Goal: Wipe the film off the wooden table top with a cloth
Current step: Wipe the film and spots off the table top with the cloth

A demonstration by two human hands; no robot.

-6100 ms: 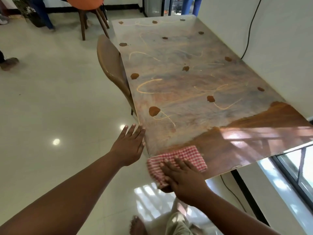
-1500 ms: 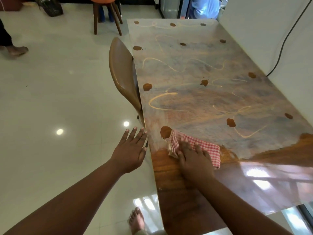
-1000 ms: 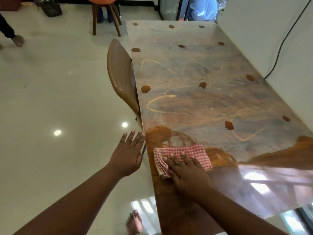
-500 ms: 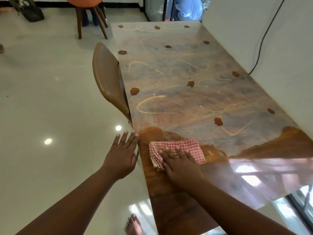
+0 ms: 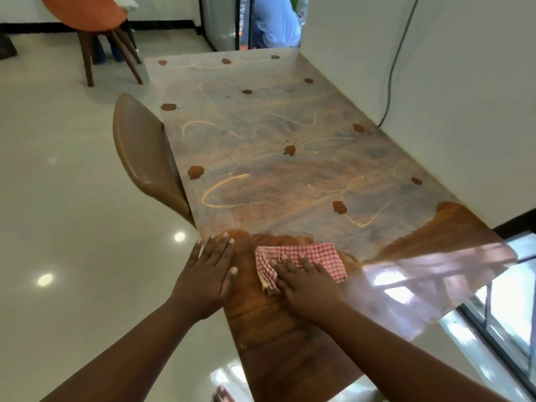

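A long wooden table (image 5: 278, 338) runs away from me; its near end is dark, glossy and wiped. Farther on, a pale hazy film (image 5: 261, 134) with squiggles and brown blotches covers the top. A folded red-and-white checked cloth (image 5: 313, 255) lies at the film's near border. My right hand (image 5: 307, 285) presses flat on the cloth's near part with straight fingers. My left hand (image 5: 206, 274) lies flat with spread fingers over the table's left edge, beside the cloth and apart from it.
A brown chair (image 5: 145, 161) is tucked against the table's left side. A white wall (image 5: 452, 105) with a black cable (image 5: 397, 59) borders the right side. An orange chair (image 5: 95, 21) and a person in blue (image 5: 275, 21) are at the far end. A window (image 5: 510, 309) is near right.
My right hand wiped the cloth from the near corner up to the film's edge, clearing a brown blotch. My left hand has moved right onto the table's left edge.
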